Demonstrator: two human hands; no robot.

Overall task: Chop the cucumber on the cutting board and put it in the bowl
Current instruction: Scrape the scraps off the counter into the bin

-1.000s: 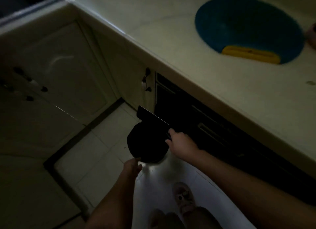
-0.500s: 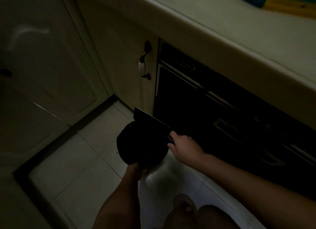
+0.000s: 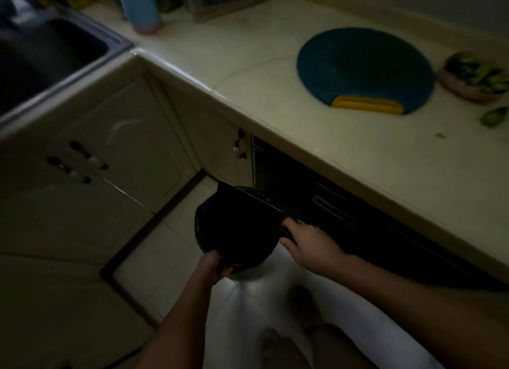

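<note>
Left hand (image 3: 214, 264) grips the near rim of a dark round container (image 3: 237, 242) held low above the floor tiles, fingers curled over its edge. Right hand (image 3: 309, 242) is closed around the handle of a broad knife (image 3: 248, 203), whose blade lies across the container's mouth. On the surface (image 3: 248, 65) above: a round blue cutting board (image 3: 363, 68), bare, and just right of it a pink bowl (image 3: 451, 86) holding chopped cucumber (image 3: 480, 75). One cucumber end (image 3: 493, 117) lies on the surface near the bowl. A sink (image 3: 41, 51) sits at far left.
</note>
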